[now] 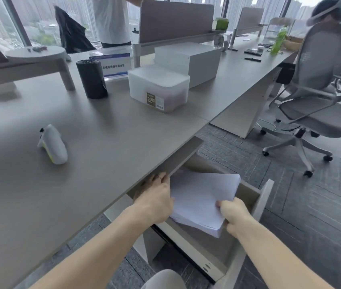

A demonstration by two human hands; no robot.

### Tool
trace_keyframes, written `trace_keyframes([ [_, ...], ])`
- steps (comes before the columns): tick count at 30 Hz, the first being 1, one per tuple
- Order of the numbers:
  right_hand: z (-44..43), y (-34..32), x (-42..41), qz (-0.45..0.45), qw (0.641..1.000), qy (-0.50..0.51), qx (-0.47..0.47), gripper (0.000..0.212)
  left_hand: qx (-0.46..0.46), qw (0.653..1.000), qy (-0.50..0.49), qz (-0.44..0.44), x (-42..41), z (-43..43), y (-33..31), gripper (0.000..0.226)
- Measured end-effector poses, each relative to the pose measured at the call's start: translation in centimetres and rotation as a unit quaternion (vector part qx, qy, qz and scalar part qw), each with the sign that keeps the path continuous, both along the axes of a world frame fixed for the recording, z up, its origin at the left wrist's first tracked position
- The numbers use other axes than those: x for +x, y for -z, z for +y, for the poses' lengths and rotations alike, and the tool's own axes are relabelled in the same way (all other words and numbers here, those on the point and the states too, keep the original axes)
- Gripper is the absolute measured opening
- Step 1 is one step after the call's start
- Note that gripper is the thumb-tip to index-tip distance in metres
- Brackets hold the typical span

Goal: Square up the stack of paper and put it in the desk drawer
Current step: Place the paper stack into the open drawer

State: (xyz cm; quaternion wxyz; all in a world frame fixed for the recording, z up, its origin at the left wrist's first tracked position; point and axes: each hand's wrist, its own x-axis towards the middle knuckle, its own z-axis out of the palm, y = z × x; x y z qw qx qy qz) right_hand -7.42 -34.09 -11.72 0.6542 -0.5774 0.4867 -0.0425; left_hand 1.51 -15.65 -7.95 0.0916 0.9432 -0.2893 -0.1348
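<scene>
A thick stack of white paper (201, 197) hangs over the open desk drawer (264, 197), just below the desk's front edge. My left hand (155, 199) grips the stack's left side, fingers partly hidden under the desktop. My right hand (233, 215) holds the stack's near right corner, thumb on top. The far end of the stack reaches into the drawer, under the desk edge. The stack's edges look fairly even, with slight fanning at the near corner.
On the grey desk (107, 147) lie a white controller (53, 144), a black cylinder (91, 79), a lidded plastic box (158, 88) and a white carton (194, 59). A grey office chair (315, 97) with a person stands at right. Another person stands behind the desk.
</scene>
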Motion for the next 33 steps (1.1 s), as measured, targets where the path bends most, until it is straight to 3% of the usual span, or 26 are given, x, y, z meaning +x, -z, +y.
trace_keyframes([
  [5,1.0,3.6,0.3,0.067,0.998,-0.007,0.002,0.032,-0.001,1.000,0.011,-0.016,0.1,0.3,0.0,0.065],
  [10,1.1,5.0,0.2,0.094,0.991,-0.082,-0.053,0.068,-0.011,0.999,0.015,-0.035,0.3,0.6,0.4,0.069],
  [15,1.3,6.0,0.5,0.130,0.985,0.000,-0.110,0.059,-0.020,0.999,0.013,-0.038,0.2,0.7,0.4,0.073],
  [16,1.8,6.5,0.3,0.214,0.953,-0.101,-0.187,0.057,-0.021,0.999,0.014,-0.039,0.2,0.8,0.4,0.073],
  [17,1.6,6.9,0.0,0.283,0.870,-0.275,-0.295,0.056,-0.023,0.999,0.014,-0.038,0.3,0.8,0.5,0.073],
  [18,2.2,6.2,0.2,0.336,0.807,-0.331,-0.356,0.055,-0.024,0.999,0.015,-0.036,0.4,0.9,0.5,0.073],
  [19,2.1,6.2,0.2,0.337,0.791,-0.344,-0.377,0.055,-0.024,0.999,0.015,-0.033,0.5,0.9,0.4,0.073],
  [20,1.6,6.5,0.2,0.326,0.810,-0.325,-0.363,0.056,-0.025,0.999,0.015,-0.033,0.5,0.9,0.5,0.073],
  [22,1.1,5.9,0.8,0.296,0.919,-0.143,-0.218,0.060,-0.026,0.999,0.016,-0.036,0.5,1.0,0.6,0.073],
  [23,0.9,5.9,0.8,0.235,0.957,-0.068,-0.154,0.063,-0.026,0.999,0.016,-0.037,0.4,1.1,0.6,0.073],
  [25,0.5,5.8,0.7,0.202,0.967,-0.040,-0.147,0.056,-0.026,0.999,0.017,-0.041,0.3,1.1,0.7,0.073],
  [27,-0.1,5.8,0.5,0.153,0.983,0.068,-0.069,0.047,-0.027,0.999,0.018,-0.042,0.3,1.2,0.8,0.074],
  [30,-0.8,6.8,0.3,0.156,0.975,0.027,-0.156,0.053,-0.027,0.998,0.022,-0.044,0.3,1.2,1.0,0.078],
  [33,-0.8,6.4,-0.1,0.146,0.976,0.009,-0.159,0.049,-0.030,0.998,0.023,-0.043,0.3,1.3,1.0,0.080],
])
